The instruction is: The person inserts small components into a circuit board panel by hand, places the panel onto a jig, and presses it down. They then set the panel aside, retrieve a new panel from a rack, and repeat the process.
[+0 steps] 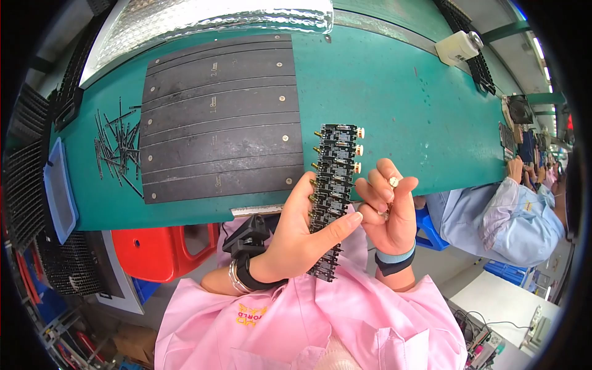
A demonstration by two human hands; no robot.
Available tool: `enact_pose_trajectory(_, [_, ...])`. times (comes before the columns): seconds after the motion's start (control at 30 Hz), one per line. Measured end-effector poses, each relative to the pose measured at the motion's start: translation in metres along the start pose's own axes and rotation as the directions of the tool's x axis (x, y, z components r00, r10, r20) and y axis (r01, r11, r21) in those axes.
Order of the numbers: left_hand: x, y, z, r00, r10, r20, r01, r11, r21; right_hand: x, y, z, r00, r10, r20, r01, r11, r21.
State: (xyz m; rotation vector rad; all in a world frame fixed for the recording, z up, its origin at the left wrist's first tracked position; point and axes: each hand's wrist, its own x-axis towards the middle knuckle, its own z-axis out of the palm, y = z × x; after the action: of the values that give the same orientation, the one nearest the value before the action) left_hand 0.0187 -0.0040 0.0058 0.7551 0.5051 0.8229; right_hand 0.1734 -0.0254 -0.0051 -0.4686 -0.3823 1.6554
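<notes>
My left hand (290, 240) grips a long, narrow panel of joined small black circuit boards (333, 176), held upright over my lap by the bench edge. Brass pins stick out along the panel's left side. On its upper right side sit a few round whitish-gold parts (358, 150). Just right of the panel, my right hand (394, 222) pinches a small round gold-coloured part (393, 182) between thumb and forefinger. Its other fingers curl inward, and something small and shiny shows among them, too little to name.
A black grooved plate (222, 117) lies on the green bench (382, 74), with thin black strips (117, 145) heaped to its left. Near the left edge is a blue tray (60, 191). A white bottle (456, 49) stands far right. A red stool (148, 253) and a co-worker (499, 216) flank me.
</notes>
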Motion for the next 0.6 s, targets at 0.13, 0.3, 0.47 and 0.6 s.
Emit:
enact_pose_trajectory(0.13, [0.001, 0.001, 0.003, 1.000, 0.017, 0.017, -0.017, 1.000, -0.024, 0.001, 0.001, 0.000, 0.999, -0.002, 0.035, 0.002, 1.000, -0.019])
enact_pose_trajectory(0.3, [0.000, -0.004, 0.001, 0.999, 0.002, 0.032, -0.001, 1.000, -0.015, 0.001, 0.001, 0.010, 0.998, -0.039, -0.055, 0.027, 0.979, -0.200])
enact_pose_trajectory(0.47, [0.000, -0.002, 0.002, 0.998, 0.008, 0.061, -0.006, 0.999, -0.037, 0.003, 0.003, 0.004, 1.000, -0.005, 0.006, 0.006, 0.987, -0.161])
enact_pose_trajectory(0.6, [0.002, -0.002, 0.006, 1.000, 0.015, -0.004, -0.015, 1.000, 0.006, 0.002, 0.004, 0.006, 1.000, 0.015, 0.024, -0.012, 0.994, -0.113])
